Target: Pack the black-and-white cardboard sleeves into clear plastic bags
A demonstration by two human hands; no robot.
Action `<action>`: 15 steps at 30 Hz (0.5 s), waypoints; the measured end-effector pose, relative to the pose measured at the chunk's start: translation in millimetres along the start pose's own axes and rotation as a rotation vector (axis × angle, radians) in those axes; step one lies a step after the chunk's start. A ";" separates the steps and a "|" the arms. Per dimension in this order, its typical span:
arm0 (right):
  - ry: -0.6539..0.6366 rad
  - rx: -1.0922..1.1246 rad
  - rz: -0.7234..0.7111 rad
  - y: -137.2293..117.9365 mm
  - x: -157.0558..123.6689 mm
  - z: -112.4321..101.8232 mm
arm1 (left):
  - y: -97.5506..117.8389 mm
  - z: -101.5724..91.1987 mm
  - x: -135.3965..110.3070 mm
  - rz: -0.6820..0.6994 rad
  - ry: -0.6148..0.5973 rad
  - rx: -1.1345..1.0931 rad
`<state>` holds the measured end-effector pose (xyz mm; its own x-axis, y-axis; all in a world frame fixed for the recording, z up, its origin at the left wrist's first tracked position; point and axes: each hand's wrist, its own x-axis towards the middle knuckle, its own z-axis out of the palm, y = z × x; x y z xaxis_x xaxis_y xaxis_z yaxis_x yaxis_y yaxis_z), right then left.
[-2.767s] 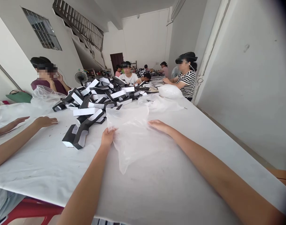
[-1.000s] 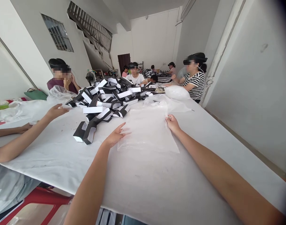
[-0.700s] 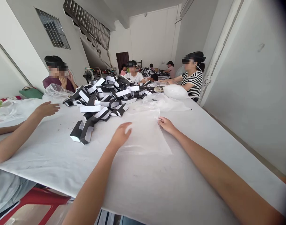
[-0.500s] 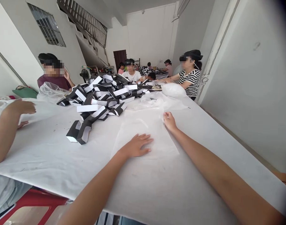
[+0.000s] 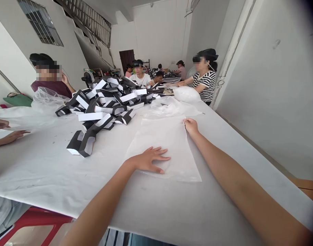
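Observation:
A thin, see-through plastic bag point(image 5: 169, 136) lies flat on the white-covered table point(image 5: 156, 208) in front of me. My left hand point(image 5: 150, 160) rests on its lower left part, palm down with the fingers spread. At the bag's far right corner, my right hand point(image 5: 191, 126) pinches the edge between thumb and fingers. Just beyond the bag lies crumpled clear plastic point(image 5: 166, 106).
A heap of black and white folded boxes point(image 5: 105, 99) stands at the left middle. Behind the crumpled plastic sits a puffed plastic bag point(image 5: 185, 94). A co-worker's hand point(image 5: 15, 136) is at the left edge, above a red stool point(image 5: 40, 217). Several people work around the table.
The bag has come slightly toward me and lies flatter. My right hand has moved a little right and up with its corner; my left fingers have spread wider. The co-worker's raised hand at left has lowered.

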<state>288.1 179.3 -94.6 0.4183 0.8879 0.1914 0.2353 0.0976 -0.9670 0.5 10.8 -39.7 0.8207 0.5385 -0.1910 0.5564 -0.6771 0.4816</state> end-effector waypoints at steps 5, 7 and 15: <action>-0.013 0.072 0.045 -0.3 1.0 -0.1 | 0.7 -3.1 -2.2 -0.008 -0.063 -0.050; -0.047 0.085 0.068 -2.9 -0.5 -0.7 | 2.7 -1.6 -2.8 -0.019 -0.025 -0.064; -0.324 0.069 0.021 -7.0 -11.4 -6.2 | 11.3 3.7 0.1 -0.109 0.023 -0.012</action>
<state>287.2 165.7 -88.9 0.1191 0.9857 0.1190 0.1653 0.0985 -0.9813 7.4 1.3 -37.4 0.7521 0.6201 -0.2234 0.6406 -0.6080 0.4689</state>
